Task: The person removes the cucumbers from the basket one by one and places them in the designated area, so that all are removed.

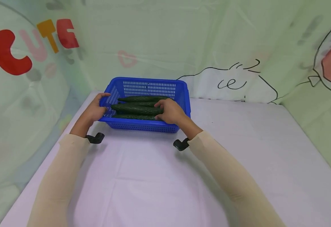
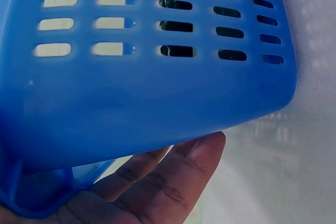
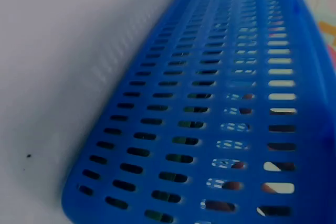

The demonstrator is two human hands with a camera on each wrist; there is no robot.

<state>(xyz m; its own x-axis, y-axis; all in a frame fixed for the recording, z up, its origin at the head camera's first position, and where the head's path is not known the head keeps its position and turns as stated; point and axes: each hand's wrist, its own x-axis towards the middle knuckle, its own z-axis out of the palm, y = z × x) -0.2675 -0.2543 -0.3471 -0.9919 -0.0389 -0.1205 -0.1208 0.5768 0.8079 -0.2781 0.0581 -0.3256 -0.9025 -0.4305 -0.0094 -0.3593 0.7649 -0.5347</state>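
Note:
A blue plastic basket [image 1: 147, 125] with slotted walls stands on the table and holds several long dark green cucumbers [image 1: 137, 109], lying side by side. My left hand [image 1: 95, 108] grips the basket's left end at the rim. In the left wrist view its fingers [image 2: 178, 182] lie against the outside of the wall. Inside the basket, my right hand [image 1: 169, 111] holds the right end of a cucumber near the top of the pile, with thumb and fingers on either side. The right wrist view has only the basket's slotted outer wall [image 3: 173, 124]; the right hand is mostly hidden behind it.
A white cloth covers the table [image 1: 154, 176]. Behind the basket hangs a pale green backdrop [image 1: 154, 41] with drawings and coloured letters. Black wrist mounts [image 1: 95, 138] stick out below both wrists, close in front of the basket.

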